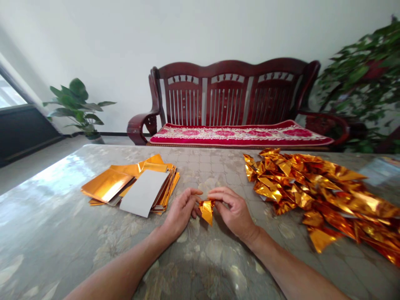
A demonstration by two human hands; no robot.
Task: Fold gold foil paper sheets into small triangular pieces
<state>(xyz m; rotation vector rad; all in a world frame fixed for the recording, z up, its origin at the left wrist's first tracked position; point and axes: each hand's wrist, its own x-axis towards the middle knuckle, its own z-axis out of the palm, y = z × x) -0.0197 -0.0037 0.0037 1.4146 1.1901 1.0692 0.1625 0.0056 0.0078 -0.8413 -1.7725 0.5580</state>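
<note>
Between my two hands, just over the table, is a small folded piece of gold foil paper [206, 211], its pointed end towards me. My left hand [183, 208] pinches its left edge with the fingertips. On the other side, my right hand [233, 210] has thumb and fingers closed on its right edge. Left of my hands lies a loose stack of flat gold foil sheets [114, 183], with a grey-backed sheet [144, 192] on top. A large heap of folded gold foil pieces [296, 183] spreads out to the right.
A patterned cover lies over the table [103, 250]. Clear plastic [381, 171] rests beyond the heap at the right. Behind the table stands a dark red wooden bench [225, 98] with a floral seat cover [237, 134]. Potted plants [78, 104] flank it.
</note>
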